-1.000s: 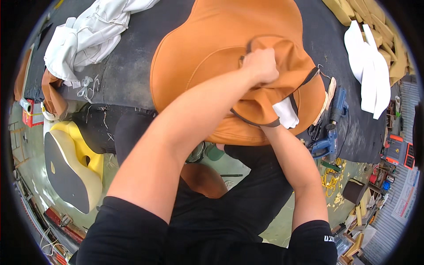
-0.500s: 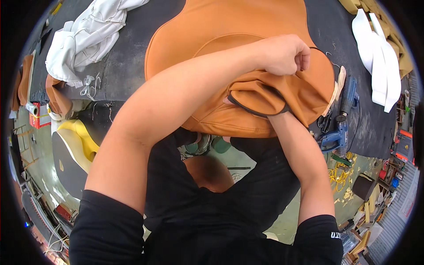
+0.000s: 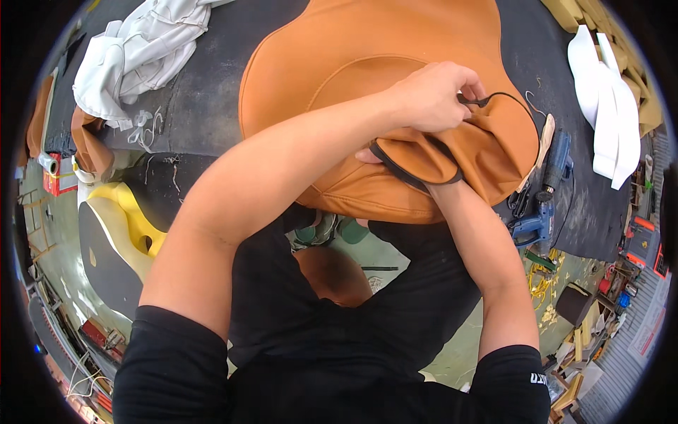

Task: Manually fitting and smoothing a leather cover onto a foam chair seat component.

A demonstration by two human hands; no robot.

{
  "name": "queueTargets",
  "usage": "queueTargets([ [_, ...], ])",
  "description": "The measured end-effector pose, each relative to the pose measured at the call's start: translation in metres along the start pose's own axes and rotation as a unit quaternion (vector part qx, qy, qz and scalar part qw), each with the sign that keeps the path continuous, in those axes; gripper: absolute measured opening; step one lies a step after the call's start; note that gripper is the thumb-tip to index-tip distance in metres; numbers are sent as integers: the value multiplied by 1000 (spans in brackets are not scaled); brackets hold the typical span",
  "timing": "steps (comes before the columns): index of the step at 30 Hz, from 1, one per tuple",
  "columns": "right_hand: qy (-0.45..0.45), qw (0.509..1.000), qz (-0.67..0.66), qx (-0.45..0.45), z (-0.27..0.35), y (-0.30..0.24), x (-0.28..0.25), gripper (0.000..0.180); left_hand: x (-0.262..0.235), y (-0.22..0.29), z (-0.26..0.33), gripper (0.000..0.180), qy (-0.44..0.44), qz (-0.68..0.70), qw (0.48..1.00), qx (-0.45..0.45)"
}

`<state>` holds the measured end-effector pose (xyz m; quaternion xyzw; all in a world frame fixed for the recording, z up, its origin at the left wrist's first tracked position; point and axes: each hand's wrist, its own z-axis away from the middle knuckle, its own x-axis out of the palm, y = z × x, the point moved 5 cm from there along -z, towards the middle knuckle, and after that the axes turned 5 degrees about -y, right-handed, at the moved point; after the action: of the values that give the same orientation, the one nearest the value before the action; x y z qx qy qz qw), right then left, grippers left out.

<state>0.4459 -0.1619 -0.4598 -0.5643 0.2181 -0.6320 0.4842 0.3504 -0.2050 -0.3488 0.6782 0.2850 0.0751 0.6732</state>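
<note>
A tan-orange leather cover [image 3: 438, 35] with stitched seams and a black edge strip [image 3: 510, 95] spreads before me, its right front part bunched in folds. My left arm crosses over it to the right. My left hand [image 3: 436, 97] pinches the black strip between thumb and fingers, lifting a short loop of it. Below, my right hand [image 3: 370, 155] is mostly hidden under a folded flap [image 3: 424, 157] of the cover. Only fingertips show past the flap's left edge; the hand seems to grip the leather there.
Two blue heat guns [image 3: 540, 225] lie on the dark table [image 3: 212, 92] at right, beside white curved pieces [image 3: 614, 120]. Crumpled white leather [image 3: 138, 63] is at the upper left. A yellow foam piece [image 3: 127, 212] stands lower left. A round brown stool seat [image 3: 332, 275] shows between my legs.
My left hand has shifted slightly left and down on the cover, and the black strip now shows lifted between its fingers. The right hand stays under the flap.
</note>
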Motion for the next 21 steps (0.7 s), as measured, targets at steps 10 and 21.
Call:
queueTargets([
  [10, -17, 996, -81, 25, 11, 32, -12, 47, -13, -57, 97, 14, 133, -226, 964, 51],
  [21, -82, 861, 491, -104, 8, 2, 4, 36, -37, -52, 41, 32, 4, -428, 899, 92],
])
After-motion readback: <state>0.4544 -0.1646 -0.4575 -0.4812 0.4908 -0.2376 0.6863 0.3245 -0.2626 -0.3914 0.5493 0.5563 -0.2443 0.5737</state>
